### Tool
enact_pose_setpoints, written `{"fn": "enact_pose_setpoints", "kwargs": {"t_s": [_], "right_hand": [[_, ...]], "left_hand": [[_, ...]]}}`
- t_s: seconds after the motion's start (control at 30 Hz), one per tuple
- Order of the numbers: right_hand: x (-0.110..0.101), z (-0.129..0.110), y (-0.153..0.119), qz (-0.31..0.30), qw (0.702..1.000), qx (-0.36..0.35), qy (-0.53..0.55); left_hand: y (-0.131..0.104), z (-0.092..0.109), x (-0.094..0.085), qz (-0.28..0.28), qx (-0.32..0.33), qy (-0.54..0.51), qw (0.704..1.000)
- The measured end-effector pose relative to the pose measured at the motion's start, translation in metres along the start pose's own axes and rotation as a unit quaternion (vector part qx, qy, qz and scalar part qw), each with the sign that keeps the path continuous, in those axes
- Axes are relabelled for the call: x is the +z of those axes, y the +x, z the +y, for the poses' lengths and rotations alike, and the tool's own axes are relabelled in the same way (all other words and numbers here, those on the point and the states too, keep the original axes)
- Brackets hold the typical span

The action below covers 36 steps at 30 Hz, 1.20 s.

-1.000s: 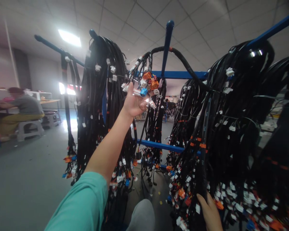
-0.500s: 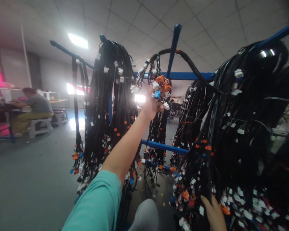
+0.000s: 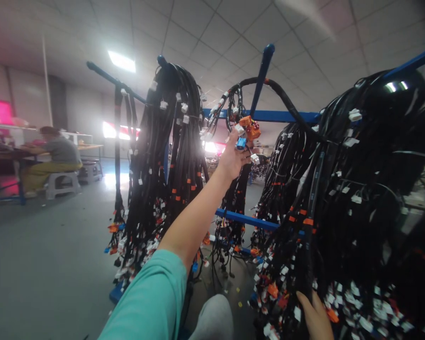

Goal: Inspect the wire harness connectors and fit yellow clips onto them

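Observation:
My left hand is raised at the end of the stretched arm, its fingers closed round a cluster of orange, white and blue connectors. These belong to a black wire harness that arches over toward the right-hand bundles. Low on the right, my right hand is wrapped round a hanging black cable strand, and part of that hand is cut off by the lower edge. White connectors and tags surround it.
A blue rack with upward-slanting arms carries thick black harness bundles at left and right. At far left a person sits on a white stool by a table.
The view has shifted slightly, so the rack and bundles appear a little lower and farther right. My left hand still grips the connector cluster, and my right hand remains on the cable.

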State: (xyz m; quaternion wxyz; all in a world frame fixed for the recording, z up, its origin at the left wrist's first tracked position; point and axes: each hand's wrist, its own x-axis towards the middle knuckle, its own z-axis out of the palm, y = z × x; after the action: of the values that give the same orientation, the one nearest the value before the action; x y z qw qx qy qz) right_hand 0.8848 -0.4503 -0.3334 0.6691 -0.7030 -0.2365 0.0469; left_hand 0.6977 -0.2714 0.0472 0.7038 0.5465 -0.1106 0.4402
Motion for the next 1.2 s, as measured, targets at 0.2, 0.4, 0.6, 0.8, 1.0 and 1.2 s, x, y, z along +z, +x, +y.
{"fn": "enact_pose_setpoints", "kwargs": {"t_s": [0.2,0.4,0.6,0.8,1.0,1.2], "right_hand": [[-0.001,-0.001,-0.002,0.003,1.0,-0.014,0.001],[-0.001,-0.004,-0.002,0.002,1.0,0.012,0.018],[-0.001,-0.007,-0.003,-0.009,0.998,0.035,0.045],[-0.001,-0.007,-0.003,-0.009,0.999,0.036,0.036],[-0.001,-0.005,-0.004,-0.001,0.999,0.03,0.039],[-0.003,-0.007,-0.002,-0.012,0.999,0.034,0.032]], "left_hand": [[-0.001,0.011,-0.008,-0.043,-0.049,-0.071,0.995],[-0.002,0.017,-0.014,-0.094,-0.059,-0.101,0.989],[-0.009,0.025,-0.009,-0.096,-0.057,-0.094,0.989],[-0.009,0.03,-0.013,-0.131,-0.047,-0.125,0.982],[-0.009,0.036,-0.015,-0.101,-0.049,-0.091,0.99],[-0.009,0.045,-0.023,-0.113,-0.06,-0.06,0.99]]}}
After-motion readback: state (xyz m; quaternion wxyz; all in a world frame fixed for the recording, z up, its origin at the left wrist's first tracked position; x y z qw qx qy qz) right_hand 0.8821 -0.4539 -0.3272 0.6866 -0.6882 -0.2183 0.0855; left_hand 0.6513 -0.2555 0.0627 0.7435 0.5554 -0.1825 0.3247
